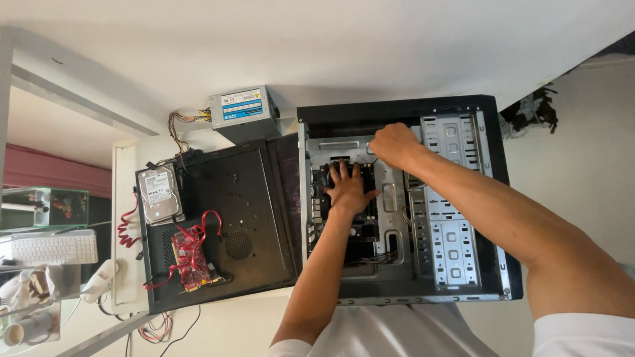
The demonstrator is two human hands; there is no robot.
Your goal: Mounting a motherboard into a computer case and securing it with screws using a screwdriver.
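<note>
Item one, nearest: my left hand, flat with fingers spread apart, palm down on the dark motherboard inside the open computer case. The board lies in the left half of the case, a black slab ridged with small components, thin wires trailing from its near edge.

Item two: my right hand, curled with fingers drawn together at the far edge of the board, close to the case's back wall (whether they pinch anything, I cannot tell; the knuckles hide the tips).

Item three: the case itself, a black-rimmed steel box lying on its side, its inner sheet metal bare and grey. On the right stands the drive cage, a perforated panel of stamped rectangular slots.

Item four, left of the case: the removed side panel, matte black sheet with a round vent grille, lying flat on a white table. On it rest a red circuit card tangled in flat red cables, and a silvery hard drive, rectangular and smooth.

Item five, farthest: a grey boxy power supply with a bundle of coloured wires, just beyond the panel's far edge.

Item six, far left: a white keyboard.
</note>
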